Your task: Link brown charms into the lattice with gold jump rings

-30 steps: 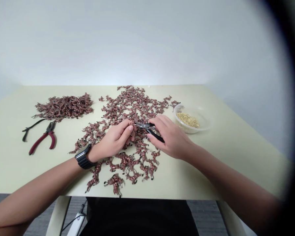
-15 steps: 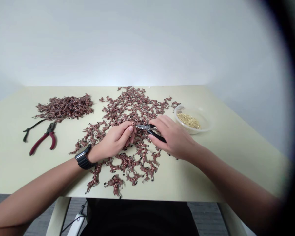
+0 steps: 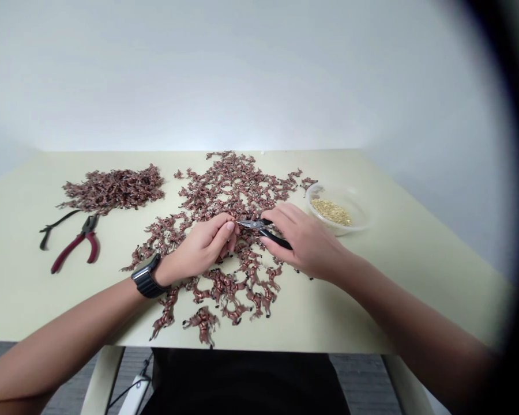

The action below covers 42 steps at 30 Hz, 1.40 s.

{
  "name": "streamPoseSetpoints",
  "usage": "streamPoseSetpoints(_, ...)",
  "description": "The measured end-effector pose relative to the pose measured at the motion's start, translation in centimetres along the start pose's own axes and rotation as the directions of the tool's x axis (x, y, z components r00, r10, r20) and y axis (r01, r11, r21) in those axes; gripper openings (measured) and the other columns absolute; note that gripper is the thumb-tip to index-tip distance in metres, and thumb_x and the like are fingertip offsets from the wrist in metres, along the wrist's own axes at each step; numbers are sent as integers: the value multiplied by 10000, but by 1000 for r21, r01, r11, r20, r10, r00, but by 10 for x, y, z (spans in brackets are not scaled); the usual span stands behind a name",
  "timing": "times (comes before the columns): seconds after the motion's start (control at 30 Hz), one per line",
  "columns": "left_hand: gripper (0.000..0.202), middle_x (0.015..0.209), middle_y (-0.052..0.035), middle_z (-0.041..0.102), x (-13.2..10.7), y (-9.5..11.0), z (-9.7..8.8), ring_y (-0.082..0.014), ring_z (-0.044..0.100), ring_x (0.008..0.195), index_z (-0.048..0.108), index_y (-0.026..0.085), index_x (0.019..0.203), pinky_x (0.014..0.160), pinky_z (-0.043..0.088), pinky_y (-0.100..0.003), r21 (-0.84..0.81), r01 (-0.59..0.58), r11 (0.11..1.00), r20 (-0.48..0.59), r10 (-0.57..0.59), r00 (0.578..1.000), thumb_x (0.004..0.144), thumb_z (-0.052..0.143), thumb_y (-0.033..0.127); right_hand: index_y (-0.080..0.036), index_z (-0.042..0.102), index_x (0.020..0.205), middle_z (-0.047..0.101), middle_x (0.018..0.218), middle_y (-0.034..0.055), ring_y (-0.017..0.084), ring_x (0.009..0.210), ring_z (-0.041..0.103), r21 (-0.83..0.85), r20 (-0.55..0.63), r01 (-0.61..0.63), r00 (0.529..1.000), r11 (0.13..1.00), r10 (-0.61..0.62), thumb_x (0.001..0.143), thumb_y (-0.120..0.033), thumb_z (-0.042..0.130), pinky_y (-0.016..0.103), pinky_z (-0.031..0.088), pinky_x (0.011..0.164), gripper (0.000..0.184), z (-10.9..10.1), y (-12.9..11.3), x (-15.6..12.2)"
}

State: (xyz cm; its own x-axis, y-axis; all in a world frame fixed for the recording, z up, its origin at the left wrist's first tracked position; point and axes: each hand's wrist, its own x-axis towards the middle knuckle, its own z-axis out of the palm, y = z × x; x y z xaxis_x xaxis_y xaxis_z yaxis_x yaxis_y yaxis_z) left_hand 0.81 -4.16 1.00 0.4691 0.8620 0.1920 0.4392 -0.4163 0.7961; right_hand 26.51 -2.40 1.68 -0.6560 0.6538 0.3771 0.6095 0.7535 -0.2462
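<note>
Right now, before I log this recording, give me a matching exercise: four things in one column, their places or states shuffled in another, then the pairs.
Things:
1. Silver-nosed pliers
2. Red-handled pliers
3. Clear bowl
4. Dark watch

Places or states:
A. Contains gold-coloured pieces
B. Around the wrist of the left hand
C. Lying on the table
D. Gripped by the right hand

Pairs: 1-D, 2-C, 3-A, 4-B
</note>
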Motion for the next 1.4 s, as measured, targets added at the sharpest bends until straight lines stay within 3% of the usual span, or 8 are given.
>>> streamPoseSetpoints(0.47,359,742,-13,654,0,1,0,-118,569,586,544,190,915,603,450,-258,-20,7,1000,5,-6,1000,1104,328,405,-155,570,1227,621,1099,127,249,957,579,-37,-4,8,1000,999,-8,1031,-427,486,349,468,691,346,0,-1,-1)
streamPoseSetpoints(0.8,357,796,-14,696,-2,9,0,-123,625,615,554,194,920,583,476,-248,-42,108,993,24,-107,994,1085,376,455,-145,589,1187,619,1041,126,254,917,578,-117,-15,11,1000,993,-13,1030,-395,484,351,456,704,313,4,-5,-2)
streamPoseSetpoints(0.97,294,744,11,669,-2,10,0,-120,597,608,562,195,944,614,448,-250,173,87,981,-48,-80,996,1069,429,425,-173,579,1192,627,1047,111,250,931,584,19,9,-58,998,998,58,1032,-397,482,345,454,717,291,6,-8,-2)
streamPoseSetpoints(1.17,199,665,38,554,-3,3,1,-108,488,527,518,194,994,531,336,-237,434,19,901,-63,10,998,1065,430,358,-193,585,1192,626,1063,94,225,915,571,227,53,-137,990,964,128,1035,-386,486,361,445,786,267,3,-13,-2)
streamPoseSetpoints(1.3,180,669,30,555,-4,-6,0,-110,475,502,517,177,1097,517,309,-247,591,-70,803,-48,121,991,1077,395,308,-223,603,1116,626,982,44,189,849,567,414,170,-269,961,870,216,1046,-419,468,338,442,757,248,-2,-14,0)
streamPoseSetpoints(1.4,211,742,-17,620,-4,-14,-2,-139,546,582,518,157,1174,540,341,-258,696,-174,697,-3,245,970,1080,383,289,-240,615,1117,596,877,9,160,733,531,528,327,-412,906,743,271,1050,-503,434,309,427,659,327,-5,-12,1)
